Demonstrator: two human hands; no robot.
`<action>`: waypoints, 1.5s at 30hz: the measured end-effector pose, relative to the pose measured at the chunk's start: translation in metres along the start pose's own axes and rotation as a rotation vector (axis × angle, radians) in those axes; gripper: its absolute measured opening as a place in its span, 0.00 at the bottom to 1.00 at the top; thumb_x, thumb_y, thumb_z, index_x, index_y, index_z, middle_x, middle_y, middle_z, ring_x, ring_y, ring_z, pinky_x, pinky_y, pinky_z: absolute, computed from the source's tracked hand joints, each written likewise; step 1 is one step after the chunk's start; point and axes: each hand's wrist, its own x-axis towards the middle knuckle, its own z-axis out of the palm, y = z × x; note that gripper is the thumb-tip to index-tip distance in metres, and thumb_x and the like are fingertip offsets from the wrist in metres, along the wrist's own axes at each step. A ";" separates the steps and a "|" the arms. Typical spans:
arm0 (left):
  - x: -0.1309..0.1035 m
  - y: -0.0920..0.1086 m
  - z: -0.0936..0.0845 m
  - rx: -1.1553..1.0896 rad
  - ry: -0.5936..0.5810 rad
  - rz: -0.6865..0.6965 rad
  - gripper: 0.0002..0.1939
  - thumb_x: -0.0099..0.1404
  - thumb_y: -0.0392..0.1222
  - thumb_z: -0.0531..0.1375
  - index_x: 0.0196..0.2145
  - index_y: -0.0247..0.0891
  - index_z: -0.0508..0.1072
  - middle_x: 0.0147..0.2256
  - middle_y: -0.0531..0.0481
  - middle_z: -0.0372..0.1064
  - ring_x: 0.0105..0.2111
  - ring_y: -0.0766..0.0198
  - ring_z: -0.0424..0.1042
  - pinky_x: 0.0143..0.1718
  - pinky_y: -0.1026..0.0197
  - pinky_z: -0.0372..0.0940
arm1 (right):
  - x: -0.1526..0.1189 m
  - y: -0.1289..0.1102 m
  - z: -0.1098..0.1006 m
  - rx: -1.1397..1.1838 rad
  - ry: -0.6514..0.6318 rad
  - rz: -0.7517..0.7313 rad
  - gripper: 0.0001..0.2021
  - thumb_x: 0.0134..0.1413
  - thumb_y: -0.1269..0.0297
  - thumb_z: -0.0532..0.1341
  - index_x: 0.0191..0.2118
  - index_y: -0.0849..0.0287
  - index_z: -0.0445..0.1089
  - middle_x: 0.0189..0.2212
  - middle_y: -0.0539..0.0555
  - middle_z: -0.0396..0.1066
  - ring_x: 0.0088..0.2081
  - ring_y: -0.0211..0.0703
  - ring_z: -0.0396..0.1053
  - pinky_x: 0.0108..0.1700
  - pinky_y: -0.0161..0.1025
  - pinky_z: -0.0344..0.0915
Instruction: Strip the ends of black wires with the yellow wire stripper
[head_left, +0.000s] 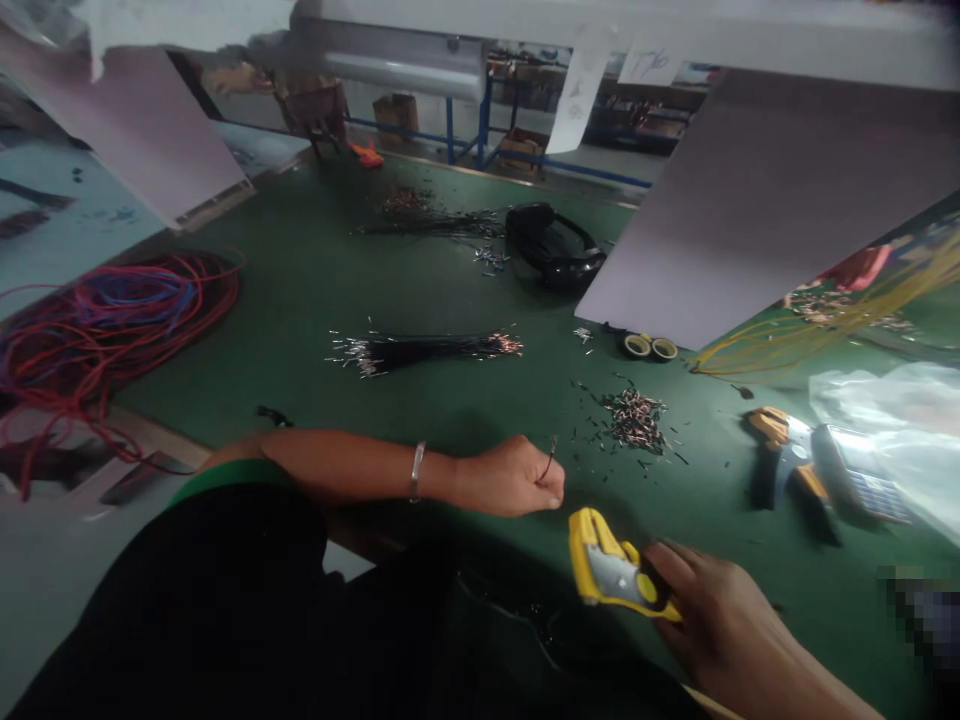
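Note:
My left hand [514, 478] is closed, pinching a thin dark wire [551, 458] whose short end pokes up past the fingers. Lower right, my right hand [712, 605] wraps around the handles of a yellow and grey wire stripper [611, 570]. The tool's head points toward the left hand, a small gap apart from it, and nothing shows in its jaws. Just beyond both hands lies a pile of short cut insulation bits [636, 420]. Farther off, a bundle of black wires [435, 348] lies flat, silvery ends to the left and coppery ends to the right.
Red and blue cable coils [112, 310] lie at the left. Two tape rolls [651, 347] sit by a grey panel [750, 200]. At right are an orange-grey tool [795, 455], a calculator-like device [862, 475] and clear plastic [900, 420]. A black headset-like object [555, 250] stands at the back.

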 end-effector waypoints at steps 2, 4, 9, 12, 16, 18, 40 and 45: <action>-0.002 -0.004 0.003 0.001 -0.004 0.000 0.07 0.55 0.32 0.56 0.21 0.34 0.69 0.22 0.54 0.67 0.24 0.71 0.64 0.30 0.66 0.59 | 0.004 -0.001 -0.001 -0.129 0.016 -0.024 0.07 0.43 0.76 0.55 0.29 0.56 0.59 0.25 0.52 0.64 0.26 0.43 0.62 0.29 0.38 0.53; -0.002 -0.006 0.004 0.011 0.014 0.012 0.07 0.55 0.33 0.56 0.21 0.34 0.70 0.22 0.53 0.67 0.24 0.71 0.64 0.30 0.66 0.59 | 0.007 -0.007 -0.006 -0.104 -0.068 0.023 0.09 0.42 0.77 0.55 0.28 0.56 0.56 0.25 0.51 0.64 0.26 0.41 0.60 0.28 0.37 0.51; 0.005 -0.006 -0.005 -0.035 0.009 -0.011 0.07 0.57 0.37 0.57 0.24 0.34 0.73 0.22 0.53 0.68 0.24 0.70 0.63 0.29 0.65 0.58 | 0.015 -0.021 -0.022 0.220 -0.185 0.211 0.12 0.40 0.79 0.55 0.26 0.55 0.51 0.23 0.46 0.58 0.23 0.34 0.54 0.25 0.34 0.49; 0.011 -0.004 -0.011 -0.138 0.025 -0.105 0.06 0.56 0.39 0.60 0.27 0.34 0.75 0.21 0.53 0.68 0.24 0.70 0.64 0.28 0.65 0.58 | 0.014 -0.019 -0.022 0.307 -0.155 0.248 0.09 0.43 0.78 0.55 0.27 0.57 0.55 0.24 0.46 0.60 0.24 0.34 0.55 0.26 0.34 0.50; 0.013 -0.003 -0.019 -0.380 0.084 -0.216 0.11 0.53 0.38 0.63 0.36 0.33 0.76 0.28 0.50 0.73 0.21 0.72 0.63 0.25 0.65 0.57 | 0.012 -0.013 -0.015 0.387 -0.128 0.311 0.09 0.42 0.78 0.56 0.27 0.58 0.56 0.24 0.47 0.60 0.24 0.34 0.54 0.25 0.34 0.49; 0.011 -0.001 -0.024 -0.491 0.133 -0.227 0.15 0.54 0.37 0.63 0.41 0.33 0.75 0.34 0.47 0.75 0.20 0.74 0.61 0.25 0.65 0.58 | 0.012 -0.013 -0.013 0.427 -0.131 0.352 0.09 0.41 0.79 0.56 0.27 0.58 0.57 0.24 0.47 0.60 0.24 0.33 0.53 0.25 0.34 0.48; 0.009 0.014 -0.022 -0.673 0.170 -0.194 0.09 0.63 0.40 0.59 0.36 0.31 0.76 0.22 0.52 0.66 0.17 0.75 0.51 0.20 0.66 0.49 | 0.017 -0.011 -0.015 0.199 -0.127 0.227 0.08 0.42 0.78 0.57 0.31 0.60 0.60 0.29 0.52 0.66 0.26 0.36 0.59 0.28 0.34 0.50; 0.008 0.014 -0.010 -0.254 -0.057 -0.331 0.13 0.64 0.44 0.55 0.35 0.33 0.75 0.18 0.56 0.62 0.17 0.73 0.54 0.22 0.67 0.49 | 0.015 -0.008 -0.017 -0.012 -0.147 0.112 0.07 0.44 0.74 0.57 0.32 0.61 0.62 0.30 0.54 0.67 0.27 0.38 0.59 0.29 0.36 0.50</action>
